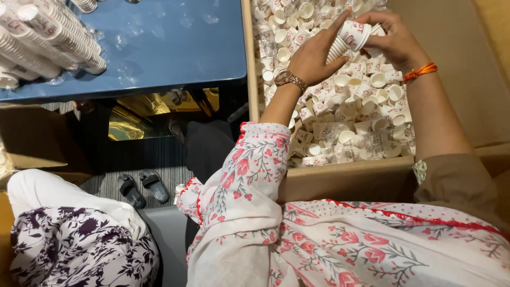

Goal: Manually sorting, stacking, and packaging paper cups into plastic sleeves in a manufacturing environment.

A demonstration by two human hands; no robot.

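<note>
Fingers of the left hand (313, 56) are curling around a short stack of nested paper cups (348, 40), pinching its narrow lower end, while the right hand (396, 40) is closing over the wide mouth end from the other side, so both hands are grasping the same stack and holding it tilted above the big cardboard box (345, 178). Neither hand is spread wide; the fingers are bending in snugly against the cups. A metal wristwatch (289, 79) is sitting on the left wrist and an orange thread band (419, 72) is circling the right one. Loose cups (345, 117) are lying in a heap directly under the hands, filling the box from wall to wall, small and white with red printing on their sides (the lettering is too small to make out), some on their sides, some mouth up. To the left of the box, a dark blue table (170, 48) is carrying long rows of stacked cups (48, 42) in clear wrapping, lying side by side at its far left corner. Below the table, a pair of dark sandals (142, 188) is resting on the floor, and another person in a dark floral garment (79, 250) is sitting at the lower left, well apart from the box.
</note>
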